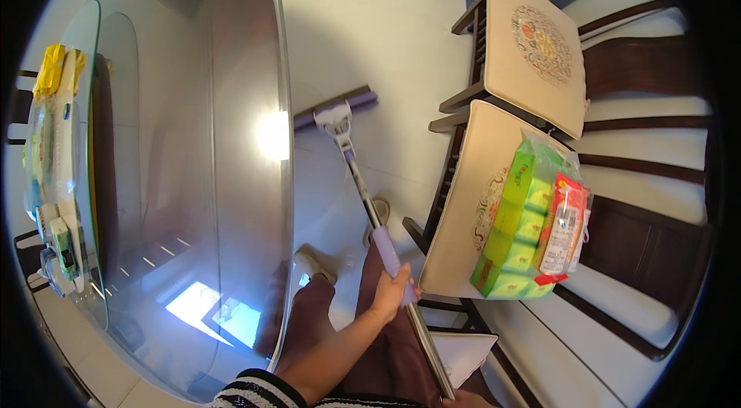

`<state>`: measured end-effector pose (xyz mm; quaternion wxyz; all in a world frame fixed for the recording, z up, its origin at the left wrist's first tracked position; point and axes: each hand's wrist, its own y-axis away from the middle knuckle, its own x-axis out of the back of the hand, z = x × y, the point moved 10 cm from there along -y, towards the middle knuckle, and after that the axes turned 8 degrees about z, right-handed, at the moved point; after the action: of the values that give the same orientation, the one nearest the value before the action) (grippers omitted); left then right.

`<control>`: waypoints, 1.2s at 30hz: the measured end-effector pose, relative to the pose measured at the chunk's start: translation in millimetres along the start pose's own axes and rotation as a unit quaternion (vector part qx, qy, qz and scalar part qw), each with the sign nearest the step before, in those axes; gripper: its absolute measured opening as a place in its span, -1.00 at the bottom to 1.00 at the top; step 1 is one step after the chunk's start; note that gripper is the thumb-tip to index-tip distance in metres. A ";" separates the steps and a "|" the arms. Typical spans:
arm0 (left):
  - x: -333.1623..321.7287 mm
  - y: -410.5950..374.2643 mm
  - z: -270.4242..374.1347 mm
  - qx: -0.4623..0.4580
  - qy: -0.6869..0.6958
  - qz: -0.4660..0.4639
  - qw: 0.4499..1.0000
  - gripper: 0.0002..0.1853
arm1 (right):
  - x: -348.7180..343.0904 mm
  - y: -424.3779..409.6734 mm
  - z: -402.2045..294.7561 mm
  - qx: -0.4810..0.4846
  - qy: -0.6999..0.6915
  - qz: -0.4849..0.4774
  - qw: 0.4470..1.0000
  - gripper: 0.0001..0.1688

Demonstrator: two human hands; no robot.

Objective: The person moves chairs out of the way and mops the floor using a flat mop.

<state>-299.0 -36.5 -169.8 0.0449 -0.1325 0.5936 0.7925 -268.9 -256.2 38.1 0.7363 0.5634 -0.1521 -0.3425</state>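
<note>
My left hand (395, 291) is wrapped around the lilac grip of a sponge mop (385, 246). Lower down, at the bottom edge of the view, my right hand (468, 400) holds the end of the metal handle; only part of that hand shows. The mop slants away from me to the upper left. Its wide purple mop head (362, 102), on a white bracket, lies against the pale tiled floor (347, 37). The head's left end meets the edge of the glass-topped table (249, 176) in view, and whatever lies beyond is hidden.
Wooden chairs with embroidered cushions (535, 49) line the right side. One bears a green multipack of tissues (515, 228) and a red packet (562, 228). Packages (61, 246) crowd a raised glass turntable (99, 176) at the far left. My shoes (315, 266) are near the mop handle.
</note>
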 end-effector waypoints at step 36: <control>151.5 -6.2 -101.9 -0.076 -0.240 0.027 0.967 -0.78 | -56.2 -162.4 171.3 0.259 -0.048 -0.098 0.960 -0.49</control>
<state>-427.2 -144.9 -241.9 0.1545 0.0740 0.5065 0.8450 -467.9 -363.7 -49.8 0.5198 0.7298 -0.2145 -0.3889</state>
